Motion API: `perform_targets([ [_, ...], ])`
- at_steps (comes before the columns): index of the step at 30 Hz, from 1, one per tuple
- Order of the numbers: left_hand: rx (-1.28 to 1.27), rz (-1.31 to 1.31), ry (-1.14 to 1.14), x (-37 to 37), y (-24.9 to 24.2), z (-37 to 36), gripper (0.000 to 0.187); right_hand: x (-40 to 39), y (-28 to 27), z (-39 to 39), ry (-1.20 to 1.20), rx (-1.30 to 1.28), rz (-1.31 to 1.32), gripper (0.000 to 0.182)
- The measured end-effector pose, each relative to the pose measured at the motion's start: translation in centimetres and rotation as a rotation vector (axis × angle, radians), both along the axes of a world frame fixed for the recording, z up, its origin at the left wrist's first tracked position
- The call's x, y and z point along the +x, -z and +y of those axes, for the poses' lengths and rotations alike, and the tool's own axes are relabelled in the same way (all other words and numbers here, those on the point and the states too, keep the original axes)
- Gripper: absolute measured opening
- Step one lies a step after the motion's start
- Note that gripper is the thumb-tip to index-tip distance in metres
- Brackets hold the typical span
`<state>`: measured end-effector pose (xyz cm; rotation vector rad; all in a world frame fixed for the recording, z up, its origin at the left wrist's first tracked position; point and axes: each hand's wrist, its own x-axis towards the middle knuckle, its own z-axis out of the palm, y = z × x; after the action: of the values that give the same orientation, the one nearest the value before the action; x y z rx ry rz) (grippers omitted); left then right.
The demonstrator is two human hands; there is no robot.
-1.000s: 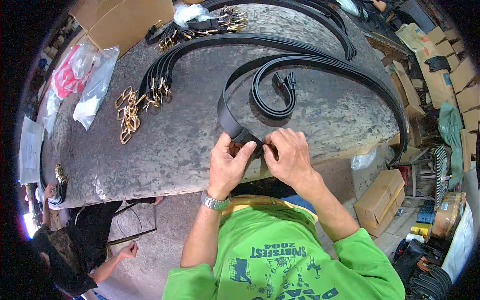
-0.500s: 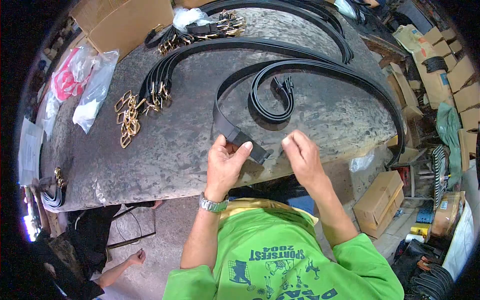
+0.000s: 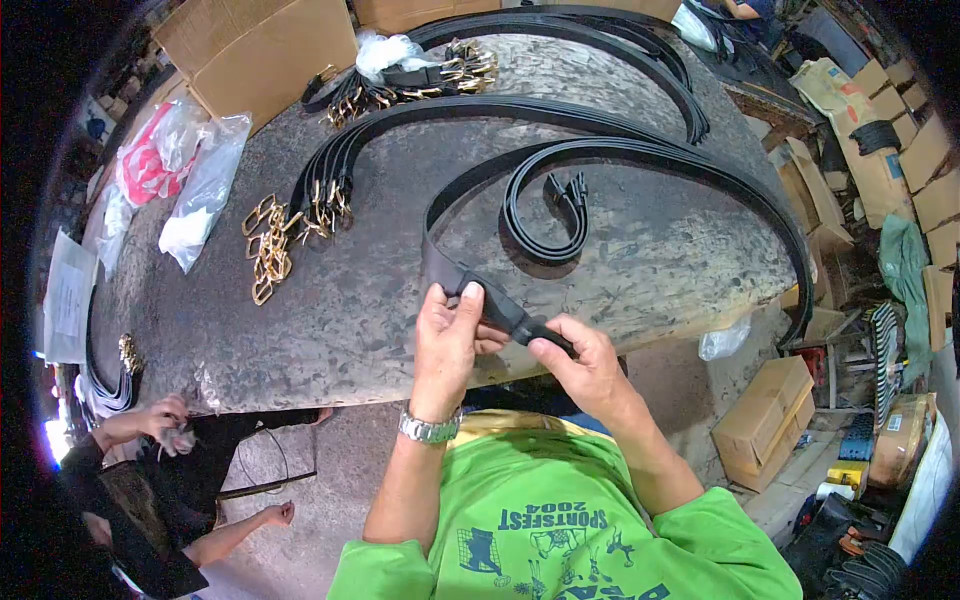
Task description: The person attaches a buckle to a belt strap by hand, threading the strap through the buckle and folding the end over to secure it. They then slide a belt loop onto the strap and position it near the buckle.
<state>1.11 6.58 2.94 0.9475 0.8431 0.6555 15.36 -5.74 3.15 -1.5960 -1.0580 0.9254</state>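
Observation:
My left hand [image 3: 455,335] pinches a black belt [image 3: 445,262] near its end, thumb on top, over the front edge of the table [image 3: 340,345]. Close by on the right, my right hand [image 3: 585,365] grips the belt's end piece between thumb and fingers. From my left hand the belt curves up and away to the right across the table. A coiled black strap [image 3: 512,210] lies within that curve. Further left, a bundle of black belts [image 3: 330,165] ends in gold-coloured buckles [image 3: 268,250].
Cardboard boxes stand at the back left [image 3: 260,60] and on the floor at right [image 3: 765,420]. Plastic bags [image 3: 205,200] lie on the table's left. More belts [image 3: 600,50] curve along the back. A co-worker's hand [image 3: 165,420] is at the lower left.
My right hand has moved down and left and taken hold of the belt's end. The co-worker's hand has appeared at the table's left front edge. The camera view has shifted slightly.

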Motion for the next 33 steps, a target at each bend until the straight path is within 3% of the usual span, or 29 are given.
perform_targets([
  [4, 0.035, -0.004, 0.077, 0.4, -1.0, -1.0, 0.034, 0.7, 1.0, -0.1, 0.048, -0.039, 0.078, 0.017],
  [9, 0.014, -0.003, 0.109, 0.2, -0.8, -1.3, 0.036, 1.0, 1.3, -0.4, -0.028, -0.140, 0.119, 0.019],
  [11, 0.025, -0.007, 0.087, 0.2, -0.9, -1.4, 0.035, 0.3, 1.8, -0.1, 0.081, 0.117, -0.235, 0.018],
  [12, 0.086, 0.015, 0.042, 0.3, -1.0, -1.5, 0.035, 0.0, 1.5, 0.3, 0.079, 0.116, -0.234, 0.018],
  [14, 0.146, 0.037, -0.005, 0.4, -0.8, -1.6, 0.035, -0.3, 0.4, 1.1, 0.301, 0.370, -0.754, 0.019],
  [15, 0.192, 0.060, -0.039, 0.5, -0.6, -1.7, 0.035, -0.2, 0.3, 0.8, 0.298, 0.371, -0.753, 0.019],
  [18, 0.251, 0.089, -0.073, 0.5, -0.3, -2.0, 0.034, 0.0, -0.5, -0.1, 0.146, 0.110, -0.402, 0.020],
  [23, 0.287, 0.081, -0.047, 0.7, 0.0, -2.4, 0.031, -0.3, 1.5, 1.1, 0.122, 0.217, -0.358, 0.015],
  [25, 0.136, 0.048, -0.026, 0.6, -0.5, -2.5, 0.028, -0.4, 2.5, 1.3, 0.155, 0.193, -0.216, 0.016],
  [33, 0.250, -0.051, -0.059, 0.9, 1.2, -2.8, 0.028, 0.0, 2.5, 1.8, 0.181, 0.053, -0.002, 0.011],
])
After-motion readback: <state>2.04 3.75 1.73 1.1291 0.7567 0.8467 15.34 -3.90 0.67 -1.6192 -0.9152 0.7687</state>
